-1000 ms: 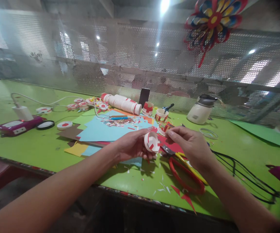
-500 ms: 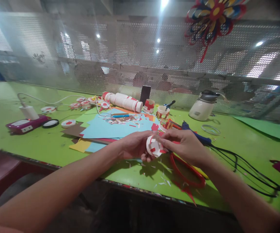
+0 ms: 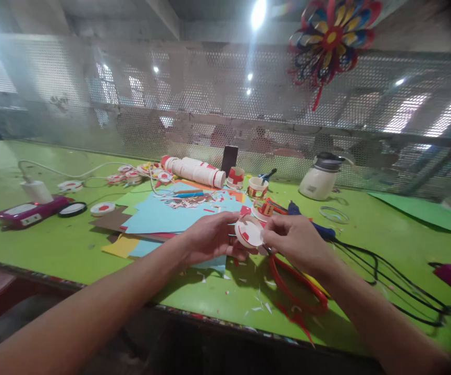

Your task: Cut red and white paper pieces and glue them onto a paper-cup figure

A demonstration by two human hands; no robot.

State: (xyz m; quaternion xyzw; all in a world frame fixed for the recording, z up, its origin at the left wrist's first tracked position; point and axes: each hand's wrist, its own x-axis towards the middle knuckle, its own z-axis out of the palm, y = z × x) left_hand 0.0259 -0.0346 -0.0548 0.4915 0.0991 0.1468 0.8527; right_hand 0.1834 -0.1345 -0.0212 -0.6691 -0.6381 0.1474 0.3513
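**Two hands, one paper cup at a green workbench**

At frame centre, the left hand point(image 3: 210, 240) and right hand point(image 3: 293, 242) each clamp their fingers on one white paper cup point(image 3: 249, 232) with red patches. One pair of red scissors point(image 3: 298, 284) lies just below on the green table point(image 3: 34, 245); one paper pinwheel point(image 3: 329, 36) hangs upper right.
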